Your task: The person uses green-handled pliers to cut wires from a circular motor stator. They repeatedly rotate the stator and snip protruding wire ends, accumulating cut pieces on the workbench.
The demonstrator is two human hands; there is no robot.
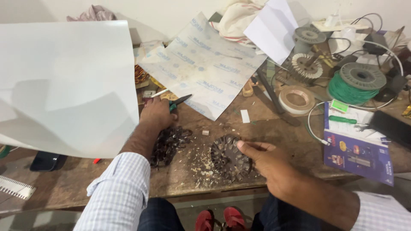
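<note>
Left grip (pixel 157 112) on pliers (pixel 179 102) | right grip (pixel 261 159) touching stator (pixel 229 158)

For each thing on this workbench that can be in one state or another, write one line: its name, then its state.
Left hand: closed on the pliers.
Pliers: jaws shut, lying flat on the bench.
Right hand: resting on the dark stator core, thumb on its rim.
Dark stator core: lying flat, slots bare.
Green wire spool: wound full, lying flat.
Tape roll: lying flat.
Large white sheet: curled up off the bench.
</note>
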